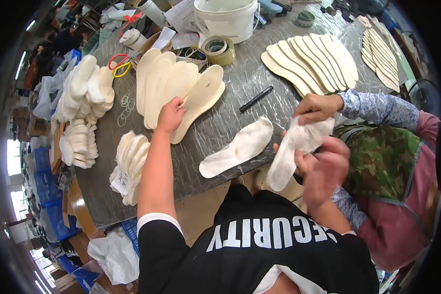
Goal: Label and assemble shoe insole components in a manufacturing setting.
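In the head view, the handling of insoles appeared to be partway through. A pile of cream insoles (157, 81) lay fanned on the bench (250, 73), and the left hand (171, 115) was set on it, its fingers curled in narrow, seemingly with the edge of one insole pinched. The right hand (328, 169) was blurred beside the held insole (280, 171), so whether anything was gripped by it could not be told. That white, fluffy-faced insole was held from above by a co-worker's hand (318, 108); further fingers lower down were partly covered, and their owner could not be made out with certainty. A loose insole (237, 147), also white, was laid flat near the bench's front edge.

What seemed done was gathered at the left: a tagged bundle (132, 161) was stood near the edge, with a white label tucked on it, and more stacks (83, 93) were heaped beyond. What seemed left was larger: besides the cream pile, a wide fan (308, 63) was spread at the far right, with a smaller fan (379, 59) past it. Bands (126, 109) were scattered between the pile and the stacks, and a pen (256, 99) was left uncapped or capped, which could not be told, between the loose insole and the wide fan.
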Motion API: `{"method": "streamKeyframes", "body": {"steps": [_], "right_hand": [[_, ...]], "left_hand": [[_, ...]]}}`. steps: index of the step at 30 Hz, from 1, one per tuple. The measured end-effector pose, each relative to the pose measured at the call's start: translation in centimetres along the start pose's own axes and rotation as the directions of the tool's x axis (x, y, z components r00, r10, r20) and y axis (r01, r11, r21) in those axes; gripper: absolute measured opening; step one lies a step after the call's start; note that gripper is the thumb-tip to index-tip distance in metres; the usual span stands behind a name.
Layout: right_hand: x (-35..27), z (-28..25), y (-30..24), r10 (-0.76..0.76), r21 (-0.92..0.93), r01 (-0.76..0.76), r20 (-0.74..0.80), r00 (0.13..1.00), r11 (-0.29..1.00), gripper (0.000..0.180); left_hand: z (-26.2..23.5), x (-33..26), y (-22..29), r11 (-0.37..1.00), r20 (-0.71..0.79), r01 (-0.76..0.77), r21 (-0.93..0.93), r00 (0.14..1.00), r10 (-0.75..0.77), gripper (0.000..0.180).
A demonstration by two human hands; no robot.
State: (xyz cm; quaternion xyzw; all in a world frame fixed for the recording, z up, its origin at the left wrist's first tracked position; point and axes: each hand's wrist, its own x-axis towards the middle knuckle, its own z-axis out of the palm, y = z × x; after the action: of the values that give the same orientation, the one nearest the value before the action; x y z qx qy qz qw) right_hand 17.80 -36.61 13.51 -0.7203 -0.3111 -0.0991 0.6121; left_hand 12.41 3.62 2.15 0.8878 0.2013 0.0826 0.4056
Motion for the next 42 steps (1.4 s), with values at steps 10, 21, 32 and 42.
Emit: {"method": "streamKeyframes", "body": {"steps": [10,21,32,42], "right_hand": [[2.6,21.5,8.2,0.129,-0.569,0.414,0.684,0.718,0.711,0.048],[4.1,26.9,12.3,0.327,-0.563,0.098,0.604,0.727,0.821,0.044],[-2.5,18.8,7.2,0.506,0.509,-0.818,0.648,0.569,0.268,0.030],[-4.0,9.7,6.9,0.572,0.624,-0.718,0.482,0.664,0.308,0.015]], "left_hand": [[2.9,-3.0,0.0,0.989,-0.245,0.009,-0.145,0.969,-0.045,0.010],[-3.6,-5.7,8.5,0.766,-0.543,-0.278,-0.580,0.833,-0.110,0.015],[1.7,-14.9,7.1,0.775,0.016,0.126,-0.619,0.989,-0.147,0.017],[6.0,-11.7,11.7,0.832,0.258,0.176,-0.526,0.965,-0.041,0.014]]}}
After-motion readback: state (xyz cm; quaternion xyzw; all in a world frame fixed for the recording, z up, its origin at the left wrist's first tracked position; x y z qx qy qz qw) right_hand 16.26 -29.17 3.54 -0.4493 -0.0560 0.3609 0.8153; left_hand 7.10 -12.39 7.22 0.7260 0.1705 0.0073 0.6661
